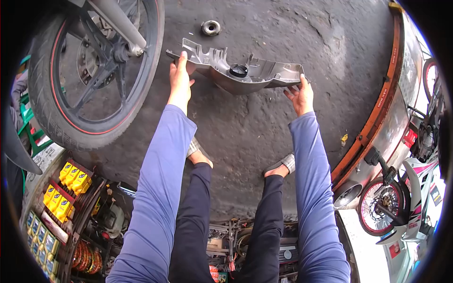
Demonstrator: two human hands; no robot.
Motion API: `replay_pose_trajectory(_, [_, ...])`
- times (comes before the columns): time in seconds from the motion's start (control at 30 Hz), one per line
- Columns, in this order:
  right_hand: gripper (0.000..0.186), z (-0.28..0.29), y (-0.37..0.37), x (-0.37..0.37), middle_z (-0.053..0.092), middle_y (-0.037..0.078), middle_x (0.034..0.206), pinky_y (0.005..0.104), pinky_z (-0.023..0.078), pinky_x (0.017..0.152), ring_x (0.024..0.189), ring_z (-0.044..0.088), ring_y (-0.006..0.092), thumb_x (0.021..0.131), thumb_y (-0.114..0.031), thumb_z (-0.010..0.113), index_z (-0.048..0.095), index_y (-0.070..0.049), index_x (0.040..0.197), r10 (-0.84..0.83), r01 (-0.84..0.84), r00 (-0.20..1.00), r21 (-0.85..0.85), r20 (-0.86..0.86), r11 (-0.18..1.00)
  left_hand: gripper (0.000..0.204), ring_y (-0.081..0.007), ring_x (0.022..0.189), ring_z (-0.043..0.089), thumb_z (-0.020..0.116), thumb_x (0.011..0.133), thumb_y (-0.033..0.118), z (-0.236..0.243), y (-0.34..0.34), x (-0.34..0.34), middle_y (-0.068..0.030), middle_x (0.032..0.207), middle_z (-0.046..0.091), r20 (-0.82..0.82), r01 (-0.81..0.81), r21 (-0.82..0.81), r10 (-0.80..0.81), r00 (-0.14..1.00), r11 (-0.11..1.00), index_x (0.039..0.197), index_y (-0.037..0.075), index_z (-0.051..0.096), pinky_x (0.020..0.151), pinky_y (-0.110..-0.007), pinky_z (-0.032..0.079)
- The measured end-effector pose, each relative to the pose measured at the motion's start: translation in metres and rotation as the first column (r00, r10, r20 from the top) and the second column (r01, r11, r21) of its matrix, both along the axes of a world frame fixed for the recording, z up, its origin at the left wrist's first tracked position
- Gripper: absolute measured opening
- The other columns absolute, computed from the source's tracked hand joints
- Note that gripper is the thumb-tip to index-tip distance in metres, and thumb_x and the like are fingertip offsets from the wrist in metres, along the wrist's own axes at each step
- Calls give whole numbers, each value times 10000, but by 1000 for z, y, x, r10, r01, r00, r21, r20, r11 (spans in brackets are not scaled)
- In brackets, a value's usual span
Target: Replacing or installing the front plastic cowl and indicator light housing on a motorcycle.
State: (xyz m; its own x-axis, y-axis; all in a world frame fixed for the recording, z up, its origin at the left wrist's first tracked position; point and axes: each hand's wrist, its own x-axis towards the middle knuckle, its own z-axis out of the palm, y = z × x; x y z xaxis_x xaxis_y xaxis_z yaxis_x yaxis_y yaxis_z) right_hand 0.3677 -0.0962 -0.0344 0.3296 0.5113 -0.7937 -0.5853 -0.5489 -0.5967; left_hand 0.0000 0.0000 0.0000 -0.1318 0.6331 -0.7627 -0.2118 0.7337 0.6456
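Observation:
Between my two hands I hold a grey plastic motorcycle handlebar cover (pixel 217 77), its hollow, ribbed inner side facing up. A round black ridged part (pixel 239 70) sits at its middle. My left hand (pixel 180 81) grips the cover's left end, with the thumb over the edge. At the opposite end, my right hand (pixel 301 96) pinches the tip, its fingers partly hidden underneath. Beyond the cover lies a metal ring-shaped part (pixel 211 28) on the dark ground.
A motorcycle wheel (pixel 96 70) stands close on the left. An orange-edged ledge (pixel 384 89) curves along the right, with a parked motorcycle (pixel 401 207) past it. Shelves with yellow bottles (pixel 75 178) are at the lower left. Tools and loose parts (pixel 226 238) lie behind my feet.

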Motion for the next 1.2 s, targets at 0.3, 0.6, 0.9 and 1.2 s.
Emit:
replay_pose_trajectory(0.3, [1026, 89, -41, -10, 139, 232, 1587, 501, 395, 1052, 1386, 362, 385, 888, -654, 543, -2, -102, 1558, -78, 78, 997, -10, 9, 997, 889, -280, 1394, 351, 635, 880, 553, 51, -37, -26, -131, 1503, 368, -149, 141, 34, -135, 980, 989, 1507, 52, 250, 1072, -498, 331])
replay_pose_trajectory(0.6, [841, 251, -208, -23, 563, 116, 1211, 412, 475, 617, 844, 619, 248, 839, -683, 584, 420, -62, 1381, 361, -303, 931, -434, 57, 848, 128, -278, 701, 650, 675, 817, 104, 277, -596, -240, -152, 785, 672, -455, -501, -271, 350, 819, 822, 880, -2, 642, 643, -386, 522])
replay_pose_trajectory(0.9, [794, 395, -113, -211, 589, 230, 1175, 556, 487, 698, 856, 637, 376, 817, -612, 641, 476, -5, 1303, 969, -831, -64, -550, 237, 79, 519, -271, 716, 607, 638, 909, 450, 448, -957, -118, -146, 683, 608, -862, -959, -36, 476, 173, 282, 754, -45, 614, 722, -408, 479])
replay_pose_trajectory(1.2, [700, 523, -351, -796, 557, 216, 1317, 350, 466, 969, 1179, 578, 269, 833, -277, 760, 448, 68, 1356, 575, -528, -662, 246, 480, -813, 731, -329, 1359, 397, 730, 851, 258, 515, -921, -304, -155, 1449, 397, -32, -769, 574, 931, -363, -280, 1439, 26, 363, 1055, -402, 398])
